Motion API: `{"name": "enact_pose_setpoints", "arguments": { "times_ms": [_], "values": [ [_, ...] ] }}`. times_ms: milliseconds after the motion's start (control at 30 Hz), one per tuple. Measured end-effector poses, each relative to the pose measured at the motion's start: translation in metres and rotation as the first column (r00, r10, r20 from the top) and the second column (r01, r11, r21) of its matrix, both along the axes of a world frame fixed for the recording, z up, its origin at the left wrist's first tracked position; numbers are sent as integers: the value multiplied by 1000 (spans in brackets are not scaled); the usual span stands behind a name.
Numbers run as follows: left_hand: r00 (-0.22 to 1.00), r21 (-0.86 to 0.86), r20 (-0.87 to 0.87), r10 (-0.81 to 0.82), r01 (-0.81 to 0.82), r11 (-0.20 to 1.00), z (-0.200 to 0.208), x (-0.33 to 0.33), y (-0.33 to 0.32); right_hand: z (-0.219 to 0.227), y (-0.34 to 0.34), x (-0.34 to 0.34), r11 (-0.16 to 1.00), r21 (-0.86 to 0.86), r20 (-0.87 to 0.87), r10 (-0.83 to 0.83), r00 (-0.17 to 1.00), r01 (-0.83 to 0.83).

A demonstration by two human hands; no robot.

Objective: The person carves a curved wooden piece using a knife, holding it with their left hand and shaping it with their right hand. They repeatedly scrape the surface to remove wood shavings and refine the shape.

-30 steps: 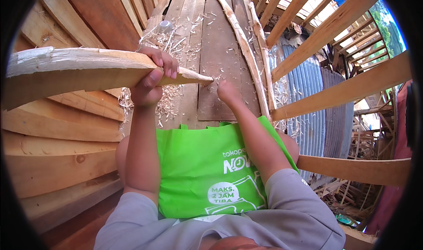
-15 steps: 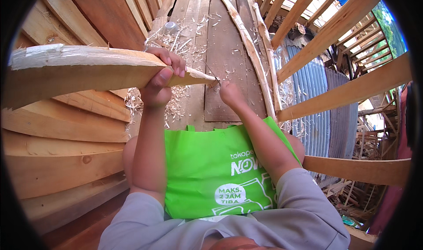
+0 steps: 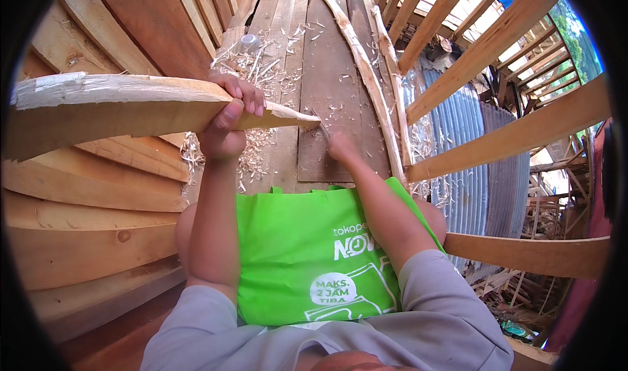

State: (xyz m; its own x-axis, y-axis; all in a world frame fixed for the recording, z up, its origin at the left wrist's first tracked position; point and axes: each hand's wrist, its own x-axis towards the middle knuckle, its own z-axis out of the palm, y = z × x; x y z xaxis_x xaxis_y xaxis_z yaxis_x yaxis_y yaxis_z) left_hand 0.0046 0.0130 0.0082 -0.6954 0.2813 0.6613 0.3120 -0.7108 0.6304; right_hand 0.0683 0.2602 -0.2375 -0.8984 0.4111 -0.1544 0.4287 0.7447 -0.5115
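Layout about the wood piece (image 3: 118,113).
Right: two poles (image 3: 362,64), then the railing (image 3: 510,139); beyond: shavings (image 3: 256,64) on floor (image 3: 327,165); nearer: bag (image 3: 281,240).

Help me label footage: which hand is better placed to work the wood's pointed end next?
Likely the right hand: it holds a thin tool beside the pointed end, while the left hand grips the wood.

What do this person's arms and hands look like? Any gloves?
No gloves: the left hand and right hand are bare. The forearms are bare too, and no watch shows. Short, loose grey sleeves cover the upper arms.
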Motion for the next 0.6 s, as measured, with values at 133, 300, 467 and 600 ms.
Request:
{"name": "enact_pose_setpoints", "arguments": {
  "times_ms": [133, 300, 467, 600],
  "values": [
    [999, 7, 16, 51, -51, 999, 1, 1, -4, -1, -15, -11, 970, -203, 284, -73, 956, 134],
    [999, -5, -2, 55, -55, 998, 7, 0, -2, 46, -10, -15, 985, -110, 366, -86, 927, 134],
    [999, -6, -3, 38, -38, 999, 11, 2, 1, 69, -6, -8, 993, 76, 329, -111, 938, 91],
    [999, 68, 34, 40, -43, 997, 16, 3, -1, 103, -6, -8, 977, 112, 346, -210, 914, 182]
  ]
}}
